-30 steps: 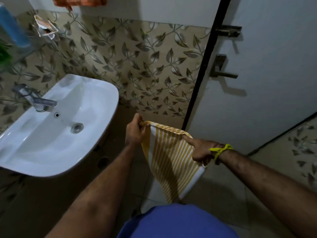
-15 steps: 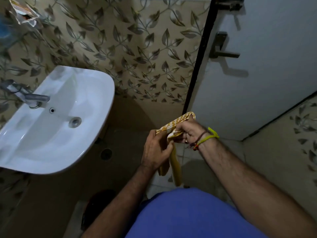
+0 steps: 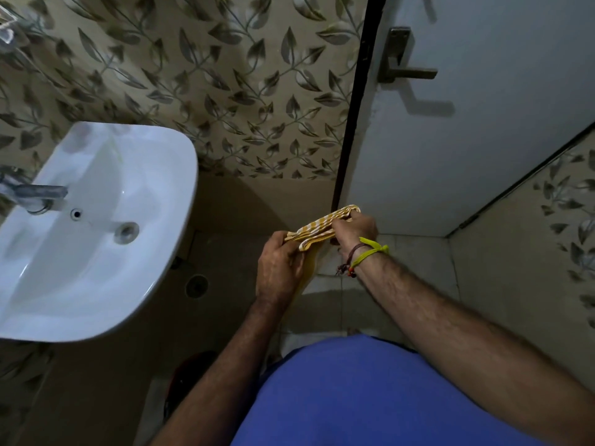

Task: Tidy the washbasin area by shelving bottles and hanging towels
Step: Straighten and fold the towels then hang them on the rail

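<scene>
A yellow-and-white striped towel (image 3: 322, 227), folded into a narrow band, is stretched between both hands in front of me. My left hand (image 3: 279, 267) grips its near end, and a hanging part of the cloth drops behind that hand. My right hand (image 3: 354, 230), with a yellow band on the wrist, pinches the far end near the door's foot. No bottle shows in this view.
A white washbasin (image 3: 167, 175) with a metal tap (image 3: 35, 193) hangs on the left wall. Leaf-patterned tiles cover the wall ahead. A pale door (image 3: 483, 140) with a lever handle (image 3: 405, 64) stands on the right. A floor drain (image 3: 196, 286) lies below the basin.
A second ago the towel hung spread wide between my hands. My hands came together and folded it into a narrow band, and they have since drawn slightly apart. My view has tilted downward.
</scene>
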